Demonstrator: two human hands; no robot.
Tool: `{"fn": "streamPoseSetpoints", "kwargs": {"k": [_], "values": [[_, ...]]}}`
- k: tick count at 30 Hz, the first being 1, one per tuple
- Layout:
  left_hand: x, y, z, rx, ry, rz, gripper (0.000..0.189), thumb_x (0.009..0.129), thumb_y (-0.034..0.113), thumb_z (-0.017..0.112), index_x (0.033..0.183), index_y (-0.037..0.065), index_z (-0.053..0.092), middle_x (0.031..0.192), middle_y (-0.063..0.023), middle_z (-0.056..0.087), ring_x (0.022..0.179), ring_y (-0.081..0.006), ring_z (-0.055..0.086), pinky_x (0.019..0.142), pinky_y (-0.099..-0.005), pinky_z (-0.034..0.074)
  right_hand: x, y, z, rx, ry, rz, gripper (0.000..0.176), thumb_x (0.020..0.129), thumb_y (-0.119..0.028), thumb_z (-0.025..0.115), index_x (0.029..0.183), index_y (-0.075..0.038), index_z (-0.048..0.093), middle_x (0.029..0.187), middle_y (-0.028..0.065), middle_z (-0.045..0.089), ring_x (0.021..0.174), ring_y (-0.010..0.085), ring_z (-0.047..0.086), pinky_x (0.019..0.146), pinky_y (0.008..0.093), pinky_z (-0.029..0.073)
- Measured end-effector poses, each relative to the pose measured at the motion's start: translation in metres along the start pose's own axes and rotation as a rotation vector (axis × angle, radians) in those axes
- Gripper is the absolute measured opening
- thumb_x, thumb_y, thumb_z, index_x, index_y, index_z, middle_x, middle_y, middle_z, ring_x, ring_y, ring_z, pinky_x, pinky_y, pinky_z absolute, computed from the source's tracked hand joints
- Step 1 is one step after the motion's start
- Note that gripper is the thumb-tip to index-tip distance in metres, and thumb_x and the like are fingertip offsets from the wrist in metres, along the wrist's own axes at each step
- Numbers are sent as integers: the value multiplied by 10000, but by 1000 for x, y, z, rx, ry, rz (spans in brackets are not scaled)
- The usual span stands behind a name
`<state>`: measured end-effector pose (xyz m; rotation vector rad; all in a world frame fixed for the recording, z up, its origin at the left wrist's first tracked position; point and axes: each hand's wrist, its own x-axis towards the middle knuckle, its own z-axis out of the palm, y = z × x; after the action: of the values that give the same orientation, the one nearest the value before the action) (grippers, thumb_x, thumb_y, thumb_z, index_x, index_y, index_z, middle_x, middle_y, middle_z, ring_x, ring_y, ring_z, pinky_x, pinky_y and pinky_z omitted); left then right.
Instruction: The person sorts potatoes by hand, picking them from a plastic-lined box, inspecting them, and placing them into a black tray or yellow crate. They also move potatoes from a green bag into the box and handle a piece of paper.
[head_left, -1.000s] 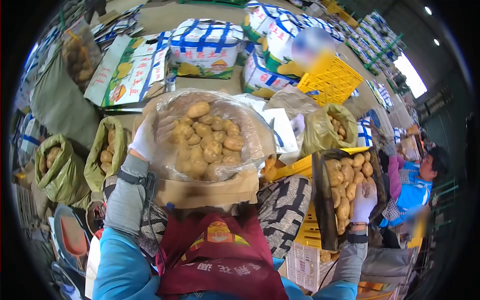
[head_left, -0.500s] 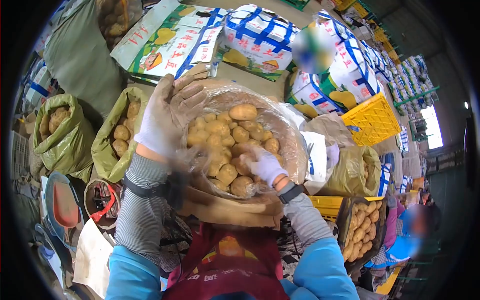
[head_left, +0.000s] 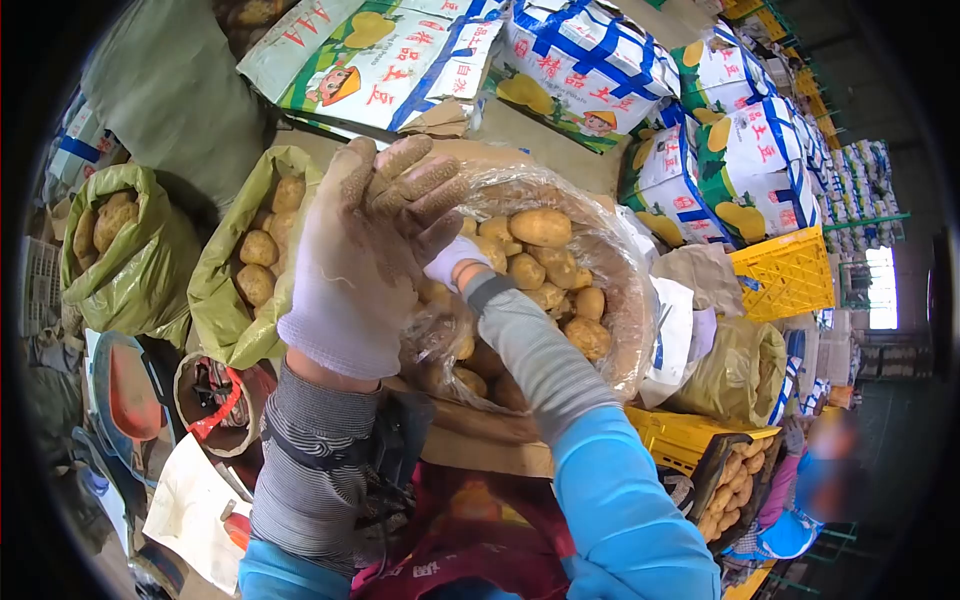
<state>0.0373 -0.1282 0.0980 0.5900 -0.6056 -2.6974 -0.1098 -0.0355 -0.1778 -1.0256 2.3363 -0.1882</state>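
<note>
White knit fabric covers both hands. The left hand (head_left: 350, 270) is raised at the left rim of the clear plastic bag (head_left: 615, 300), with the back of the glove toward the camera. Its fingers (head_left: 415, 170) are straight and fanned, not curled. Their tips are darkened with soil and show a coarse, nubbed weave. Whether the palm presses on the film cannot be told.

The right hand (head_left: 448, 262) reaches across from the lower right and is mostly hidden behind the left hand. Only a small patch of glove shows, so its grip cannot be told. A black band (head_left: 492, 291) circles the wrist above a grey ribbed sleeve and a smooth blue oversleeve.

The bag is thin, glossy and wrinkled. It stands open at centre frame inside a brown cardboard box (head_left: 480, 440), of which the plain near flap shows. The bag is filled with potatoes (head_left: 540, 228): oval, tan, matte-skinned, heaped above the rim.

- Left of the box: two olive-green sacks (head_left: 215, 300) of soft crumpled material, tops folded down, also holding potatoes.
- Behind: printed cartons (head_left: 590, 70), white with blue strapping pattern.
- Right: a yellow lattice crate (head_left: 790, 270) of rigid plastic.
- Lower right: a dark tray (head_left: 735, 480) of potatoes.
</note>
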Motion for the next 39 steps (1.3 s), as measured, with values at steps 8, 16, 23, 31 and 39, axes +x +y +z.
{"fn": "streamPoseSetpoints", "kwargs": {"k": [8, 16, 23, 31, 39], "values": [[-3, -2, -8, -58, -53, -22, 496, 990, 407, 523, 1268, -3, 547, 1152, -154, 653, 1009, -262, 646, 878, -389, 554, 47, 40, 55, 306, 172, 46, 480, 823, -309, 682, 1207, -29, 619, 1212, 202, 650, 1152, 362, 612, 948, 415, 505], [-3, -9, -5, -75, -38, -66, 461, 990, 410, 510, 1256, 37, 564, 1129, -120, 666, 973, -245, 643, 847, -372, 543, 39, 17, 45, 300, 278, 125, 418, 776, -306, 742, 1102, -52, 683, 1170, 206, 666, 1094, 335, 647, 887, 406, 527], [-10, 3, -2, -58, 50, -8, 428, 983, 391, 537, 1231, 45, 576, 1101, -110, 664, 938, -214, 643, 846, -343, 541, -63, 89, -45, 1916, -135, 168, 242, 911, -328, 619, 996, -111, 684, 887, 17, 660, 679, 117, 565, 573, 256, 449], [-6, -21, -2, -146, -159, -62, 422, 1017, 390, 465, 1255, 49, 535, 1170, -112, 635, 963, -214, 618, 828, -334, 520, -28, 18, -6, -145, -79, -25, 614, 797, -535, 660, 1207, -79, 653, 1215, 187, 656, 1129, 354, 625, 943, 412, 496], [-9, -22, 3, -33, -63, -127, 475, 1025, 407, 427, 1317, 35, 473, 1303, -169, 556, 1146, -278, 558, 983, -391, 453, -91, 5, -44, 392, -247, -36, 690, 852, -478, 652, 1357, -20, 543, 1351, 128, 598, 1235, 270, 562, 1041, 375, 414]]}}
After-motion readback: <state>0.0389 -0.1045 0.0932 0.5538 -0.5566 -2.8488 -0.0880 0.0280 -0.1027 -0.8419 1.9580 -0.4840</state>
